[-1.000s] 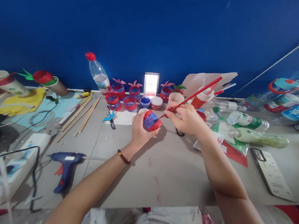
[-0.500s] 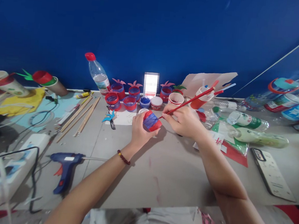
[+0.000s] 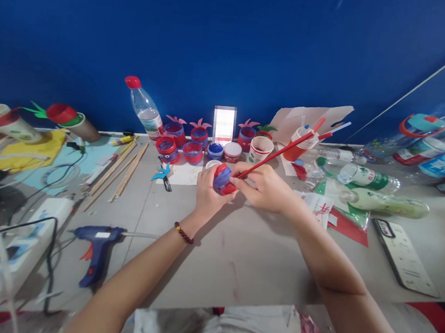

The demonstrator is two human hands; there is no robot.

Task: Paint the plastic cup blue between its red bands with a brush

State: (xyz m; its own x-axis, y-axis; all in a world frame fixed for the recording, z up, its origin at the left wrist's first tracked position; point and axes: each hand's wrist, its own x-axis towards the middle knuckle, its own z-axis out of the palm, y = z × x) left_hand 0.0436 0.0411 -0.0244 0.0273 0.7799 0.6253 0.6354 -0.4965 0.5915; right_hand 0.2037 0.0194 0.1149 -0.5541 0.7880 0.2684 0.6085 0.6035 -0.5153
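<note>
The left hand [image 3: 208,190] has its fingers curled round a red-and-blue cup [image 3: 222,179], and the right hand [image 3: 264,187] pinches a slim red brush [image 3: 275,156] between narrowed fingertips right beside that cup; whether they touch it cannot be told. Well to the right of the fingers, a blue-labelled bottle [image 3: 436,162] bears large white characters too blurred to read, and a nearer green-labelled bottle [image 3: 370,177] has pale lettering, also illegible. Between these and the right fingers, a white packet [image 3: 321,207] shows a red character resembling 开. Up and left of the left fingers, the label on a red-capped bottle [image 3: 146,110] is too small to make out; just left of them, a white sheet [image 3: 187,176] carries faint marks. On the near side of the fingers, the grey tabletop [image 3: 186,281] has thin reddish smears [image 3: 235,285]. Beyond the fingers, a blue wall [image 3: 217,43] rises, crossed far to the right by a pale slanting line [image 3: 417,89]
</note>
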